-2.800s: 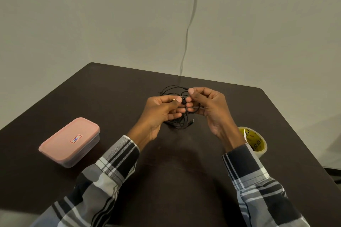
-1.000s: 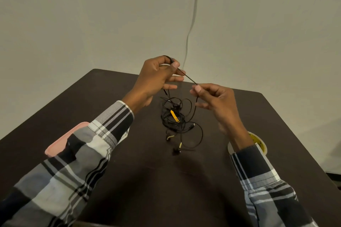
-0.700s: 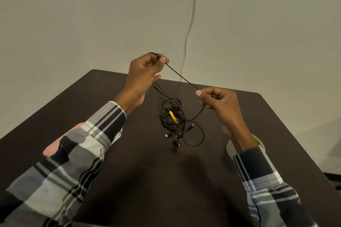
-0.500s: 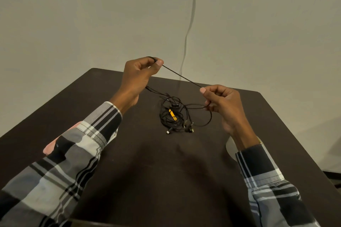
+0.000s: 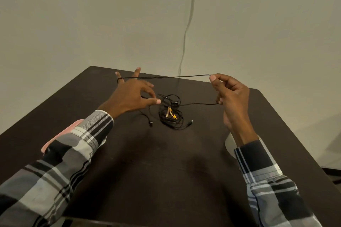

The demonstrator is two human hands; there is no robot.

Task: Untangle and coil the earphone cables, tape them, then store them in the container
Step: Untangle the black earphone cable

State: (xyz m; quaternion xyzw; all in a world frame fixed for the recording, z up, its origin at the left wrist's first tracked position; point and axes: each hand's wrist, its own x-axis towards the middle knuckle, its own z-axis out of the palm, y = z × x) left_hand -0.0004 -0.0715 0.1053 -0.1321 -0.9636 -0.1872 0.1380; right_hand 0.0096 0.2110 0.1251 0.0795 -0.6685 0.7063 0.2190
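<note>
While right grip [image 5: 226, 92] pinches one strand of the thin, limp earphone cables [image 5: 171, 114] and left grip [image 5: 132, 94] spreads released under it, best taken beside the mid-surface tangle, never tugged.

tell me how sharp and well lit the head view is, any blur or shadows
Head view: dim, even light with no glare; soft shadows of the arms fall on the dark table; the left hand has slightly smeared fingertips; the thin cable stays readable against the wall; wide-angle bending shows at the table edges.
</note>
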